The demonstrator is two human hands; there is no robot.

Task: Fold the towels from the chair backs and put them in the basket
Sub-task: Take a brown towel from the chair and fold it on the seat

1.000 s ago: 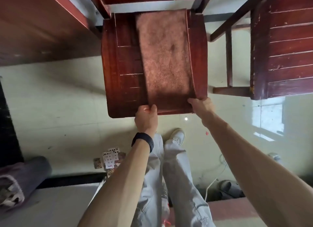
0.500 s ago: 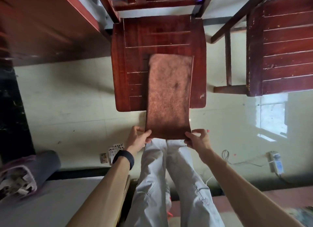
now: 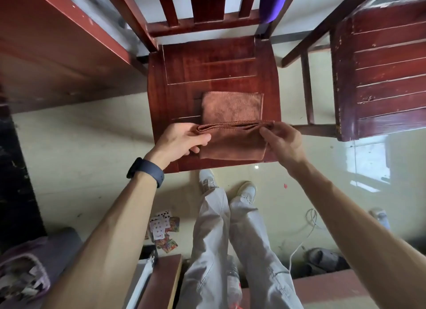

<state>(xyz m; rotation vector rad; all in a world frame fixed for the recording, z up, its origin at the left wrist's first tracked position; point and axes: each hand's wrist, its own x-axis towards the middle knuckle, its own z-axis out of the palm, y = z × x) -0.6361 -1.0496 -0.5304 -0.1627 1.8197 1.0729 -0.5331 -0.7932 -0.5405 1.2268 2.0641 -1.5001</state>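
**Operator:** Two corners, am I gripping them right?

**Coach:** You are. Your left hand (image 3: pixel 182 140) is pinching the left end of the brown towel's (image 3: pixel 232 108) raised hem, and your right hand (image 3: pixel 282 139) is pinching the right end between thumb and fingertips.

**Operator:** And where is the towel sitting?

**Coach:** It is lying on the front half of the wooden chair seat (image 3: pixel 207 64). The lifted hem is crossing its middle, and the near part is reaching almost to the seat's front edge.

**Operator:** What am I watching for?

**Coach:** The layers are gaping slightly near your right end, so to my eye you are needing more tension there. You are aiming to carry both ends level and together, so the hems are landing square. A purple cloth (image 3: pixel 272 2), likely another towel, is hanging on the chair back behind the seat.
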